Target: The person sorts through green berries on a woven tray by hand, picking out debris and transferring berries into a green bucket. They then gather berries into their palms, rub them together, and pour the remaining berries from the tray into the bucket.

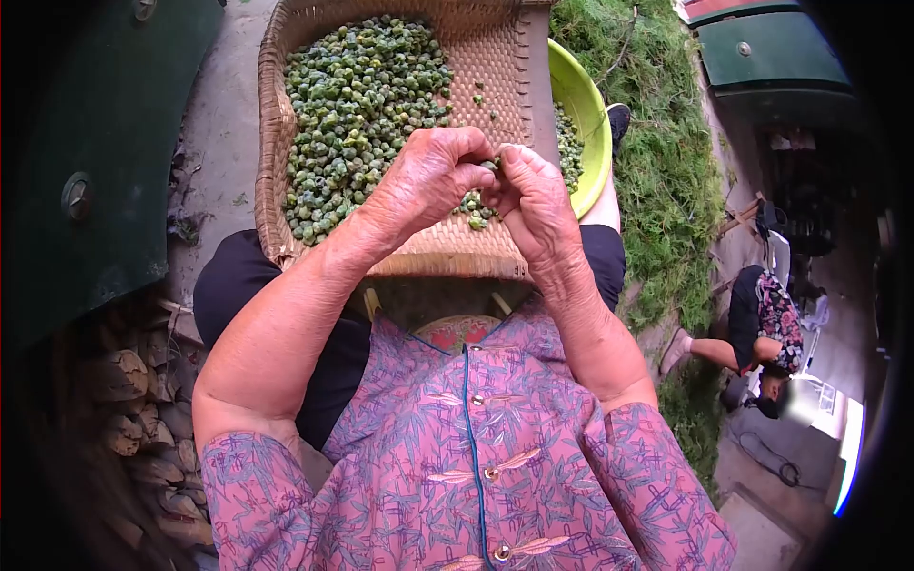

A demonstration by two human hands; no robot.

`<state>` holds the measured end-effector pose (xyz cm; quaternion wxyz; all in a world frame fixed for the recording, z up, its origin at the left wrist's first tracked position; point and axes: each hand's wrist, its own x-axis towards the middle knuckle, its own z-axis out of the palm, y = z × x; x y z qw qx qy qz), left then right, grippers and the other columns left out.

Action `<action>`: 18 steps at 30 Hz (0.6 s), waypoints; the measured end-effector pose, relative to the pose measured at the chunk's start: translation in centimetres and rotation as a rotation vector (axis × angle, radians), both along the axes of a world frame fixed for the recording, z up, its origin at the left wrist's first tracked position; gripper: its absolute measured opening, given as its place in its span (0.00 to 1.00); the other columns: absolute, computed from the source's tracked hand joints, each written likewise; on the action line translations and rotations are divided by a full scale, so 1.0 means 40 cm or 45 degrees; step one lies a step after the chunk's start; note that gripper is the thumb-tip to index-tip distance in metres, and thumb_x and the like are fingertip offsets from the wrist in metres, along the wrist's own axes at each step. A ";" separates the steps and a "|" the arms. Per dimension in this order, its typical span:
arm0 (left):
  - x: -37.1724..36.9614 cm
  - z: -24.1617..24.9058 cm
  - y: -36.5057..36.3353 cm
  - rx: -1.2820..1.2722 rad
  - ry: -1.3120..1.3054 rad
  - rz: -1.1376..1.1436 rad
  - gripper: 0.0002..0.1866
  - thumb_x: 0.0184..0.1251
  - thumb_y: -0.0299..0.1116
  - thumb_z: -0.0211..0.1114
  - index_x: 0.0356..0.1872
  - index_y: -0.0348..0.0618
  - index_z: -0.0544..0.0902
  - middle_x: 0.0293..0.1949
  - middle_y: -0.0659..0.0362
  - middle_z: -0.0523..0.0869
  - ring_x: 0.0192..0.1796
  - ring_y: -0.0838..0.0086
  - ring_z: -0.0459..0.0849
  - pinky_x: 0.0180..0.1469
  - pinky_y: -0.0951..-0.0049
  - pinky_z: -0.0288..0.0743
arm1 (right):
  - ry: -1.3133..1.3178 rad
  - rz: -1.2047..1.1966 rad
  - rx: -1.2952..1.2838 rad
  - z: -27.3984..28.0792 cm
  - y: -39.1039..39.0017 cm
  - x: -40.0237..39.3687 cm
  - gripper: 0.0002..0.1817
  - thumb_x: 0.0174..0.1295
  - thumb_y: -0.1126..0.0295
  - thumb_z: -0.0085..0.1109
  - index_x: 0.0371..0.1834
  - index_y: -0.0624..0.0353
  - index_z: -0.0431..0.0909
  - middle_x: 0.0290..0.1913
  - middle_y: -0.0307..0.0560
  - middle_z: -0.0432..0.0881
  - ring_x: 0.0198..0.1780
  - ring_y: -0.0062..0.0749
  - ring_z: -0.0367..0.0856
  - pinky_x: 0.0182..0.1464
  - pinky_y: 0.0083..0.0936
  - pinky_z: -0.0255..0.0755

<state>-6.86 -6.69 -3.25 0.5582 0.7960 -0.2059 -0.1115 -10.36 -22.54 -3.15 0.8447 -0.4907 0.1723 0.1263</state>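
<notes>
My left hand (436, 171) and my right hand (535, 195) meet above a woven basket tray (500, 67), fingers closed in a pinch. Between the fingertips shows a bit of a small green cone (489, 165); the fingers hide most of it. A large heap of small, knobbly green cones (367, 105) fills the tray's left side. A smaller cluster of cones (476, 211) lies beneath my hands, and a few loose ones are scattered on the weave. The tray rests over my knees.
A yellow-green basin (598, 114) with more cones stands right of the tray. Beyond it spreads a pile of feathery green branches (666, 171). Split firewood (124, 419) is stacked at lower left, below a dark green panel (86, 143). Another person (776, 319) sits at far right.
</notes>
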 end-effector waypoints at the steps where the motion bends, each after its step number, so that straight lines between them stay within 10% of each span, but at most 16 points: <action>1: -0.001 -0.002 -0.002 -0.118 0.038 -0.027 0.09 0.54 0.28 0.67 0.35 0.36 0.81 0.25 0.58 0.81 0.29 0.78 0.77 0.33 0.74 0.73 | -0.020 0.038 0.100 0.001 -0.010 0.000 0.09 0.65 0.66 0.57 0.37 0.61 0.76 0.28 0.38 0.78 0.26 0.21 0.75 0.29 0.18 0.70; 6: 0.004 -0.010 0.009 0.112 0.007 -0.131 0.11 0.53 0.25 0.65 0.39 0.36 0.81 0.30 0.54 0.85 0.35 0.71 0.84 0.40 0.71 0.77 | -0.032 0.042 -0.126 0.042 -0.064 -0.038 0.08 0.64 0.69 0.59 0.38 0.62 0.77 0.28 0.40 0.79 0.28 0.22 0.79 0.29 0.18 0.73; 10: -0.011 -0.005 -0.002 0.263 -0.009 -0.216 0.14 0.47 0.21 0.64 0.39 0.35 0.82 0.31 0.49 0.85 0.38 0.65 0.85 0.41 0.69 0.78 | 0.129 0.776 -0.627 0.096 -0.081 -0.144 0.05 0.57 0.77 0.59 0.36 0.63 0.81 0.31 0.41 0.81 0.32 0.27 0.81 0.36 0.20 0.75; 12: -0.017 -0.023 -0.005 0.252 -0.023 -0.244 0.15 0.46 0.20 0.63 0.40 0.35 0.82 0.32 0.48 0.85 0.38 0.62 0.85 0.42 0.67 0.78 | -0.693 1.188 -0.928 0.056 -0.091 -0.179 0.09 0.52 0.79 0.60 0.38 0.62 0.81 0.33 0.44 0.82 0.38 0.37 0.81 0.43 0.26 0.75; 14: -0.024 -0.032 -0.004 0.364 -0.113 -0.307 0.16 0.48 0.20 0.61 0.41 0.36 0.82 0.35 0.47 0.85 0.39 0.58 0.85 0.44 0.65 0.77 | -0.746 1.416 -0.934 0.066 -0.088 -0.194 0.12 0.48 0.79 0.61 0.38 0.61 0.82 0.35 0.46 0.82 0.44 0.43 0.79 0.48 0.30 0.73; 18: -0.025 -0.040 0.000 0.476 -0.054 -0.364 0.15 0.50 0.22 0.61 0.43 0.37 0.83 0.39 0.46 0.85 0.44 0.56 0.83 0.46 0.62 0.76 | -0.263 1.394 -0.929 0.063 -0.112 -0.164 0.09 0.55 0.75 0.60 0.39 0.62 0.81 0.34 0.47 0.83 0.40 0.36 0.82 0.44 0.28 0.74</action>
